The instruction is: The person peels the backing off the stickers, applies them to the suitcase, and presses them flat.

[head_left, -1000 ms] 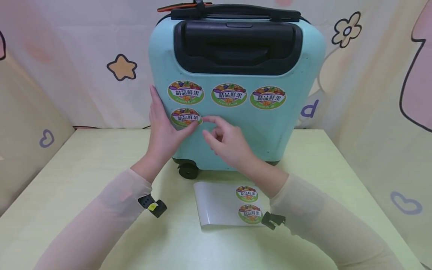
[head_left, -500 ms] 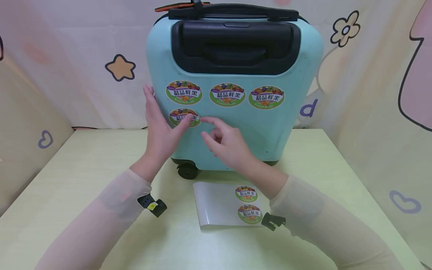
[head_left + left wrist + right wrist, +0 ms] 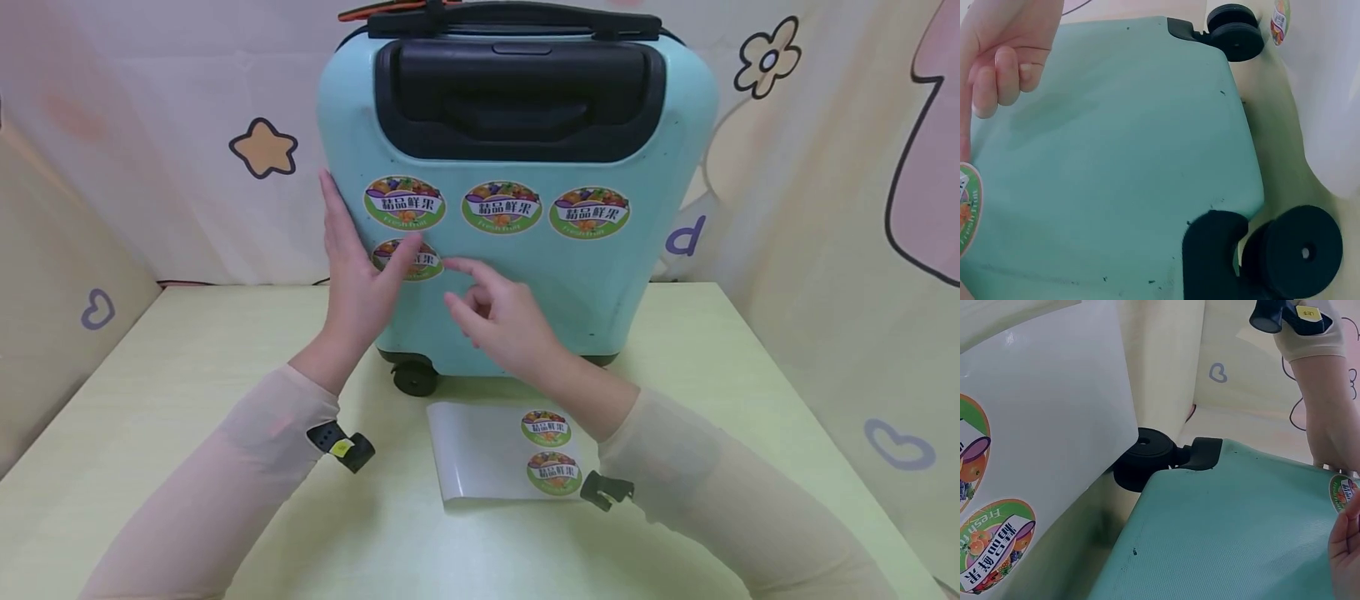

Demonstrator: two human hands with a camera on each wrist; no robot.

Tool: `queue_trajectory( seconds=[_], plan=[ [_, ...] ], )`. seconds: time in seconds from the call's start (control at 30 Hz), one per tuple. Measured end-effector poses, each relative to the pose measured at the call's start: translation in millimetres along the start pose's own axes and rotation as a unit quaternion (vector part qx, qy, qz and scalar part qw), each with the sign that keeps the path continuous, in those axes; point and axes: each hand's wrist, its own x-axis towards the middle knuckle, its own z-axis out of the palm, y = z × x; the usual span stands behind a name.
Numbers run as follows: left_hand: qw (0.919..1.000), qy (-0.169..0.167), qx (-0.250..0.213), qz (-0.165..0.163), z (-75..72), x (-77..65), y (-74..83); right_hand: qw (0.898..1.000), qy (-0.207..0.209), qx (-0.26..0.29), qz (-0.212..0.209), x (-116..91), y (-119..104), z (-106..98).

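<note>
A light teal suitcase (image 3: 540, 283) stands upright on the table, with three oval fruit stickers in a row below its black handle recess. Under the leftmost one is another oval fruit sticker (image 3: 429, 265). My left hand (image 3: 360, 279) lies along the suitcase's left edge, fingers straight, its thumb across this lower sticker and covering part of it. My right hand (image 3: 510, 321) points its index fingertip at the sticker's right edge, the other fingers curled with nothing in them. In the right wrist view the lower sticker (image 3: 1339, 492) shows beside the fingertips.
A white sticker sheet (image 3: 480, 454) with two oval stickers at its right side lies on the table (image 3: 375, 533) in front of the suitcase. Black wheels (image 3: 415, 379) sit under the suitcase. A patterned curtain (image 3: 187, 167) hangs behind.
My left thumb has slid from the lower sticker's right end up and left across it. My right index fingertip stays at its right edge. The view has shifted slightly.
</note>
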Motion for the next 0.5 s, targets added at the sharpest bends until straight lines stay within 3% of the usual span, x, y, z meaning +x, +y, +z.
queue_trajectory(
  seconds=[0.5],
  plan=[
    [0.9988, 0.018, 0.045, -0.003, 3.9, -4.1, 0.0, 1.000, -0.019, 0.009, -0.003, -2.9, 1.4, 0.6]
  ],
)
